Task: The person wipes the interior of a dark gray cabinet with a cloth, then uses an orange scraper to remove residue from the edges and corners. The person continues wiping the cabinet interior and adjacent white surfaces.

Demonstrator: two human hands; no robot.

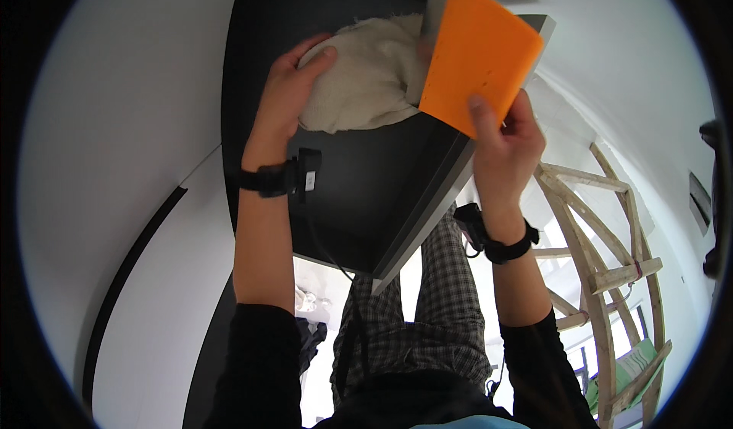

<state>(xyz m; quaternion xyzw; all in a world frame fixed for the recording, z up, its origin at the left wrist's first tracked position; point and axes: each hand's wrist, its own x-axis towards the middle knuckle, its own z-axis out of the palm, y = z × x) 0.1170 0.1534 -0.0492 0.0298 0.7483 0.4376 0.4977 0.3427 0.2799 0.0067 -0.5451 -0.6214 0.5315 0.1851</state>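
My left hand (295,82) rests against the left end of a bunched cream cloth (361,77), its thumb on top and its fingers partly hidden behind. The cloth lies on a dark flat panel (349,200) with a grey edge. In my right hand (509,125) is a flat orange sheet or pad (481,57), pinched near its lower corner with the thumb on its face. The orange piece stands tilted at the right of the cloth and hides part of a grey, blurred thing behind it. Both wrists wear black straps with small devices.
A wooden frame of rough bars, probably a stepladder (595,257), stands at the right, with a green sheet bearing writing (624,372) low on it. A pale wall with a black strip (126,291) rises at the left. A dark cable hangs from the left wrist device.
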